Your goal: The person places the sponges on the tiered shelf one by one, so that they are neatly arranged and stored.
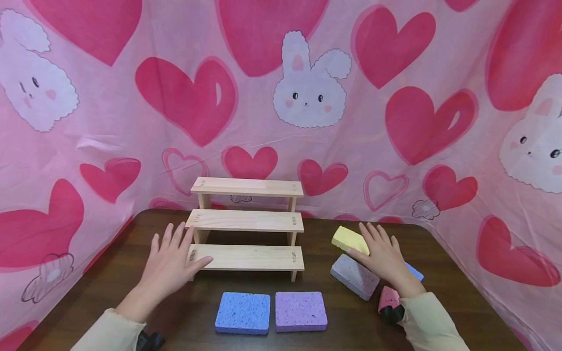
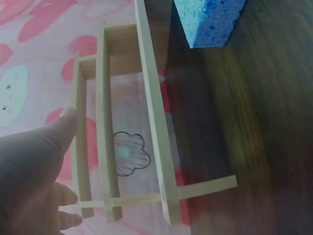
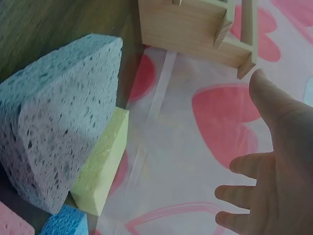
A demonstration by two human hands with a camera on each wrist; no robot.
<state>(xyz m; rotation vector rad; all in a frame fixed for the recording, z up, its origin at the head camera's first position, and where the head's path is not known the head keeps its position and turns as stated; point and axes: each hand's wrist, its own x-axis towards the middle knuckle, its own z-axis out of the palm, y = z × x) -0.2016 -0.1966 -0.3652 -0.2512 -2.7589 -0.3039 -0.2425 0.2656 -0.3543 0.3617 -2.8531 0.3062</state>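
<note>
A three-tier wooden shelf stands at the table's middle back, its tiers bare. My left hand is spread at the shelf's left side, fingers extended, holding nothing; the left wrist view shows the thumb side of that hand near the tiers. My right hand is spread above the sponges at the right, beside a yellow sponge and a greyish-purple sponge. In the right wrist view the right hand is clear of the yellow sponge, with nothing in its fingers.
A blue sponge and a purple sponge lie side by side in front of the shelf. Partly hidden by my right arm are a pink sponge and another blue sponge. A pink heart-patterned cloth hangs behind the table.
</note>
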